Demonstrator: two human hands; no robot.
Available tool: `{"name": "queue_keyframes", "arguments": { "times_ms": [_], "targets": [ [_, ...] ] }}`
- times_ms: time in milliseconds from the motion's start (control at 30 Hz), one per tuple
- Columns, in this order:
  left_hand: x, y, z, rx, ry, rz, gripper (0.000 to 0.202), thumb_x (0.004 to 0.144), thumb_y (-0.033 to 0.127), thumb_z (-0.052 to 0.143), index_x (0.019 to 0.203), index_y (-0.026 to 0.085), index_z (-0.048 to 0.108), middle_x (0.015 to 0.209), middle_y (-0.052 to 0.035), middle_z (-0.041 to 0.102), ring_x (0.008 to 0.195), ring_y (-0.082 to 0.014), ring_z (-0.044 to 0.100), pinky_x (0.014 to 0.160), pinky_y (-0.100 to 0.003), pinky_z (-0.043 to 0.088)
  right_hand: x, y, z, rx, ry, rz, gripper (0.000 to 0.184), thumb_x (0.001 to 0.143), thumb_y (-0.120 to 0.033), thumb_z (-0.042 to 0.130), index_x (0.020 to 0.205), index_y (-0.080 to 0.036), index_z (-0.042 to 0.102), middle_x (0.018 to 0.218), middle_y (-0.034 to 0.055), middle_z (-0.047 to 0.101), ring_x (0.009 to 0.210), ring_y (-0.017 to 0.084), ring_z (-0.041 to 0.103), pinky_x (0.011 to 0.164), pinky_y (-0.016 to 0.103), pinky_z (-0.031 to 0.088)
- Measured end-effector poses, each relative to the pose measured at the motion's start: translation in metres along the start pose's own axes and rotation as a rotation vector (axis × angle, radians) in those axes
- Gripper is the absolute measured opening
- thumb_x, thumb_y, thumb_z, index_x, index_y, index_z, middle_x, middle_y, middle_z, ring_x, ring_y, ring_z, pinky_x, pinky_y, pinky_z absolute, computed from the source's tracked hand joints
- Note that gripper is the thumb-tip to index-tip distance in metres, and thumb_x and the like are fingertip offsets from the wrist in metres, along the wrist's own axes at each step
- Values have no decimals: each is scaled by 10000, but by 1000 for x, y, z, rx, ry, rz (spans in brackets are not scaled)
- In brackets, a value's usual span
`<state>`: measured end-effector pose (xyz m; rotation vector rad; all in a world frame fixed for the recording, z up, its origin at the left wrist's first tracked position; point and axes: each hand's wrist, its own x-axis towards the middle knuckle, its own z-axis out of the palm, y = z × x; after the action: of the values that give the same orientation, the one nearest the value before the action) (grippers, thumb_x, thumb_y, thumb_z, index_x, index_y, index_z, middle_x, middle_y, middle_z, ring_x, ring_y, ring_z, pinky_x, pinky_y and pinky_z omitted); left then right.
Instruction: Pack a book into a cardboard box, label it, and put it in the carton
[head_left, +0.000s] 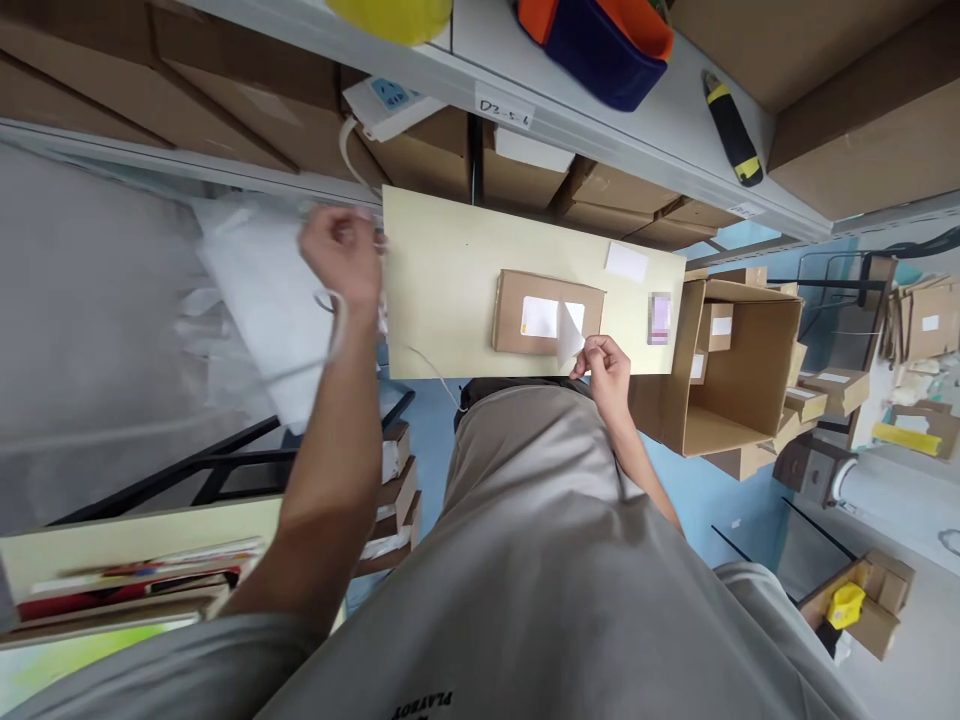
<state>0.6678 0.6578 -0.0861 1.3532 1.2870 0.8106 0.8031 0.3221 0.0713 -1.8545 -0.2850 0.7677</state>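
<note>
A brown cardboard box [508, 312] lies flat on a pale yellow board [442, 260]. My right hand [607, 372] pinches the corner of a white label [568, 338] whose lifted part stands up from the box's top. Left of that label, a white printed sticker [539, 316] sits flat on the same box. My left hand [343, 252] is beyond the board's left end, fingers curled together and slightly blurred; anything between them is hidden. A white band or cord [339, 325] loops at my left wrist.
An open carton [742, 360] holding small labelled boxes stands right of the board. A shelf edge [600, 150] runs above, bearing a yellow-and-black cutter [733, 135] and a blue-orange tape roll [607, 50]. A power strip [390, 105] hangs behind. White plastic sheeting [255, 300] is at left.
</note>
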Motion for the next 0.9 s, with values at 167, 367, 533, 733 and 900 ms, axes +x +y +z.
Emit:
{"name": "queue_keyframes", "arguments": {
  "times_ms": [167, 367, 533, 733, 900],
  "targets": [
    [-164, 59, 42, -292, -554, -187, 429, 881, 584, 948, 941, 208, 750, 978, -80, 827, 941, -258, 822, 876, -407, 707, 4, -1, -2, -43, -11, -10, 300, 985, -548, 687, 883, -281, 593, 639, -55, 648, 590, 155, 659, 656, 302, 608],
    [-236, 80, 62, -449, -580, -452, 597, 804, 762, 941, 1021, 251, 723, 1118, -88, 824, 1054, -277, 817, 889, -437, 728, -1, 6, -6, -343, -124, -146, 171, 1015, -424, 667, 935, -276, 700, 693, -43, 706, 623, 155, 642, 719, 297, 550],
    [-241, 65, 72, -418, -493, -514, 544, 741, 621, 978, 978, 255, 653, 992, -27, 767, 948, -217, 766, 803, -355, 696, 2, 26, -11, -528, -240, -195, 61, 986, -328, 701, 981, -291, 748, 717, -55, 711, 638, 155, 631, 704, 267, 503],
    [-255, 46, 68, -313, -381, -542, 439, 773, 561, 922, 969, 273, 655, 933, -7, 749, 827, -201, 730, 649, -296, 627, 5, 46, -15, -604, -422, -224, 148, 960, -204, 736, 1033, -323, 786, 779, -47, 779, 663, 177, 675, 702, 274, 499],
    [-262, 40, 63, -248, -300, -529, 424, 775, 577, 916, 969, 281, 682, 931, -11, 758, 820, -213, 725, 625, -306, 621, 14, 52, -28, -461, -445, -231, 105, 1008, -254, 730, 1047, -322, 799, 916, -13, 840, 741, 184, 739, 741, 291, 570]
  ]
}}
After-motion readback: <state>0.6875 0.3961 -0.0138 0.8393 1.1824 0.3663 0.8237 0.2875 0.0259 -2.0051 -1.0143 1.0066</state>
